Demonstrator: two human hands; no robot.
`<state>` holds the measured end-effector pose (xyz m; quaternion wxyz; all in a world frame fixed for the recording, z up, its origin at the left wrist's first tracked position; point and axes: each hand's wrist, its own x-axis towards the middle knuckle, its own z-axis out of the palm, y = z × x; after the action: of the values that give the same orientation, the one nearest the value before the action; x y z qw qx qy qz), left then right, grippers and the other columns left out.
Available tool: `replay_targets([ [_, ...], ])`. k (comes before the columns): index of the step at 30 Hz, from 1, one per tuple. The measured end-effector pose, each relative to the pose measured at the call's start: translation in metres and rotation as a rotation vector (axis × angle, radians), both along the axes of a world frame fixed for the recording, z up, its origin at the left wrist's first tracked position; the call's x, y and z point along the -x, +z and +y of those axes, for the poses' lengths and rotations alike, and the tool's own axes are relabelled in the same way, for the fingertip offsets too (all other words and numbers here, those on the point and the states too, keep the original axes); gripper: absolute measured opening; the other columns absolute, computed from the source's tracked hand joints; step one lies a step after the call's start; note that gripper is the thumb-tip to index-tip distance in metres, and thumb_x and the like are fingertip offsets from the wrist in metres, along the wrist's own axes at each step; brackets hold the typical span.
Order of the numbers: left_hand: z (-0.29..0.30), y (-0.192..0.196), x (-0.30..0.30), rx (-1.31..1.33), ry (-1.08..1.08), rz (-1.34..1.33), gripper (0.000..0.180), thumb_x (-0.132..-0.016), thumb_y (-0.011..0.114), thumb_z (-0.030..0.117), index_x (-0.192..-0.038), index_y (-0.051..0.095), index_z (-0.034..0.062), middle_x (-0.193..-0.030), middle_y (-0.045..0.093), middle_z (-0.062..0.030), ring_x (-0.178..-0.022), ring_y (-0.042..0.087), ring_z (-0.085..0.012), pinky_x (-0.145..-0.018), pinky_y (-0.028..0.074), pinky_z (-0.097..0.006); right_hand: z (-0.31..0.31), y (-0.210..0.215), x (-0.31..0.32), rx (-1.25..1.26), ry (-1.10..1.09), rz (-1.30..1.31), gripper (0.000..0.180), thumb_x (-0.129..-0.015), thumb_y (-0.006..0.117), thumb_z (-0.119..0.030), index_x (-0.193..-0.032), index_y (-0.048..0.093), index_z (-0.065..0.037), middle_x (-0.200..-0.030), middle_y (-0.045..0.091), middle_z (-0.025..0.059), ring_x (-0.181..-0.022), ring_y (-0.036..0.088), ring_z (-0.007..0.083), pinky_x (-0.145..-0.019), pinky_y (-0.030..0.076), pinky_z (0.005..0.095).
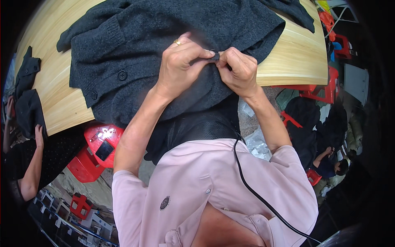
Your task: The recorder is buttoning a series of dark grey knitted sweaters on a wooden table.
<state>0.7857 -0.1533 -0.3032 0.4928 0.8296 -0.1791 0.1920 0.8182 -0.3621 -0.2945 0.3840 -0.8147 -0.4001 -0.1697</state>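
A dark grey knitted cardigan (142, 61) lies spread over the table's near edge, with two dark buttons on its left part. Above it, my left hand (181, 61), with a ring on one finger, is closed. Its thumb and finger pinch a small fold of the dark cloth. My right hand (238, 70) is closed too, its fingertips gripping the same fold from the other side. Both sets of fingertips nearly meet. Whether something thin, such as a needle, sits between them is too small to make out.
The wood-patterned table (288, 66) curves round in front of me. At the left, another person's hand (39, 136) rests by dark cloth. A phone (104, 150) lies on a red stool (92, 138). Further red stools stand right, and a black cable (255, 189) crosses my shirt.
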Motion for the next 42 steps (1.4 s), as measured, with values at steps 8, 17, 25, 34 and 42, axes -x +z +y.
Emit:
replay_targets([
  [8, -0.002, 0.01, -0.01, -0.142, 0.117, -0.185, 0.021, -0.078, 0.078, -0.011, -0.093, 0.076, 0.0035, -0.092, 0.077, -0.0096, -0.089, 0.074, -0.0314, -0.096, 0.061, -0.049, 0.026, 0.0, 0.008, -0.08, -0.183, -0.068, 0.02, -0.084, 0.075, 0.013, -0.096, 0.07, -0.002, -0.087, 0.072, 0.0123, -0.075, 0.075, 0.0308, -0.066, 0.06, 0.0387],
  [17, 0.072, 0.052, 0.061, -0.497, 0.036, 0.019, 0.055, -0.095, 0.085, 0.034, -0.14, 0.072, 0.0068, -0.144, 0.07, -0.0113, -0.141, 0.062, -0.0313, -0.125, 0.042, -0.055, -0.019, 0.029, 0.045, 0.089, -0.464, 0.363, 0.074, -0.094, 0.087, -0.018, -0.16, 0.057, -0.003, -0.169, 0.045, 0.028, -0.155, 0.047, 0.0469, -0.129, 0.037, 0.0511],
  [25, 0.161, 0.03, 0.16, -0.643, 0.542, 0.428, 0.085, -0.093, 0.073, 0.074, -0.161, 0.063, 0.0234, -0.172, 0.048, -0.0192, -0.159, 0.039, -0.0461, -0.126, 0.03, -0.066, 0.134, 0.02, -0.012, 0.536, 0.125, 0.155, 0.104, -0.079, 0.098, -0.047, -0.169, 0.052, -0.026, -0.173, 0.023, 0.0428, -0.141, 0.049, 0.0608, -0.118, 0.043, 0.0601],
  [34, 0.245, 0.039, 0.085, -0.527, 1.135, 0.186, 0.084, -0.106, 0.074, 0.048, -0.175, 0.042, 0.0119, -0.179, 0.033, -0.0299, -0.162, 0.033, -0.0528, -0.13, 0.03, -0.062, 0.352, 0.041, -0.19, 0.082, -0.024, -0.092, 0.066, -0.098, 0.084, -0.028, -0.157, 0.061, -0.01, -0.16, 0.056, 0.0287, -0.145, 0.058, 0.0443, -0.124, 0.043, 0.0574],
  [42, 0.259, 0.003, 0.072, -0.545, 0.737, 0.288, 0.061, -0.102, 0.076, 0.044, -0.157, 0.066, 0.0199, -0.18, 0.034, -0.0234, -0.163, 0.029, -0.0555, -0.13, 0.023, -0.075, 0.061, 0.032, 0.021, 0.099, -0.124, 0.066, 0.016, -0.091, 0.089, -0.005, -0.084, 0.074, -0.004, -0.071, 0.069, 0.0113, -0.056, 0.063, 0.0242, -0.055, 0.048, 0.0366],
])
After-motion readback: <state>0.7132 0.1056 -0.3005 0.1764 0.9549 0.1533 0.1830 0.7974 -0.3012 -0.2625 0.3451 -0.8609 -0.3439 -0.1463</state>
